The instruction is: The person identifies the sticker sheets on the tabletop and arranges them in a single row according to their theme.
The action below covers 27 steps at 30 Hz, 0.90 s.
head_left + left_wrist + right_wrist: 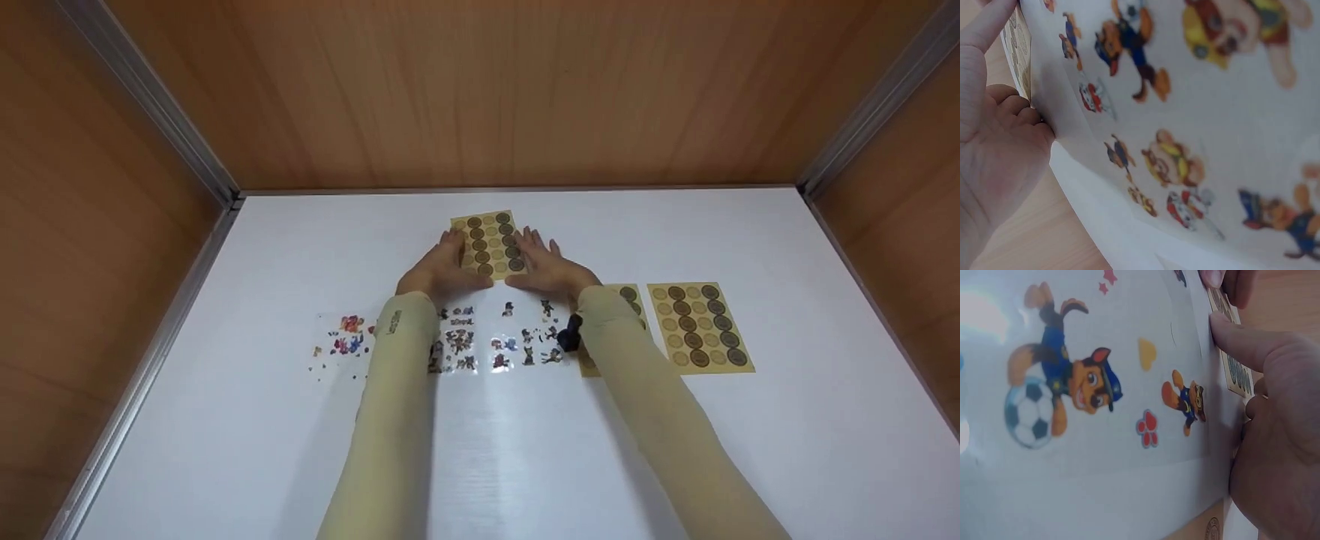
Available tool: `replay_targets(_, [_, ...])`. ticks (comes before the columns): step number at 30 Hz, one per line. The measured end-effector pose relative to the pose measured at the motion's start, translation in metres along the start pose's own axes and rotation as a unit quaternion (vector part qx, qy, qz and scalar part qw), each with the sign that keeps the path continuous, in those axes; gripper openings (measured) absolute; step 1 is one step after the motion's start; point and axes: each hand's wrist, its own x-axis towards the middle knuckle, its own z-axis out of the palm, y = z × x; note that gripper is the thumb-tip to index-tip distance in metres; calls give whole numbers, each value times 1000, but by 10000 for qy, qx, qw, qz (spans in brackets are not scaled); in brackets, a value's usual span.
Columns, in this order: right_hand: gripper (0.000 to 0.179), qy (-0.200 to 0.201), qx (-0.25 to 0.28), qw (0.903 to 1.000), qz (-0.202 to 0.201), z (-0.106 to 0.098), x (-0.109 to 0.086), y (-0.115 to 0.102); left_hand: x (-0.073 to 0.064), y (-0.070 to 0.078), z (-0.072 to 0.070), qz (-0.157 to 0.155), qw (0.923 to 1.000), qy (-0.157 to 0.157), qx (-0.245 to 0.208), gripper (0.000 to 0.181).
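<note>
A tan sheet of round stickers (491,244) lies flat near the back of the white table, tilted slightly. My left hand (439,271) rests along its left edge, thumb stretched toward the near edge. At the right edge is my right hand (553,268), fingers extended and thumb by the near corner. Both thumb tips lie a short gap apart. In the left wrist view, the left hand (994,157) touches the table beside the tan sheet (1021,62). The right wrist view has the right hand (1286,433) against the sheet's edge, part of the sheet hidden behind fingers.
Clear cartoon-dog sticker sheets (529,345) lie in front of the hands, partly beneath the left forearm. On the right are two more tan sheets, one (701,328) fully visible and one (631,295) partly covered by the right sleeve. Wooden panels (510,90) border the table.
</note>
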Motion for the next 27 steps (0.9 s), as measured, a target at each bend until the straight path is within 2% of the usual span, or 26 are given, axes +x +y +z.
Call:
replay_targets(4, [90, 14, 169, 9998, 79, -1, -3, 1, -2, 3, -1, 151, 9998, -63, 118, 116])
replay_targets(7, [84, 33, 417, 9989, 192, -4, -5, 2, -4, 7, 0, 359, 9976, 47, 595, 113])
replay_targets(13, [76, 101, 662, 9969, 419, -7, -8, 2, -3, 13, 6, 299, 9932, 217, 1102, 112])
replay_targets(21, [79, 168, 617, 9974, 330, -7, -6, 0, -3, 13, 8, 250, 9931, 281, 1112, 114])
replay_targets(27, [79, 195, 647, 9972, 313, -6, -6, 2, -4, 13, 11, 203, 9956, 296, 866, 111])
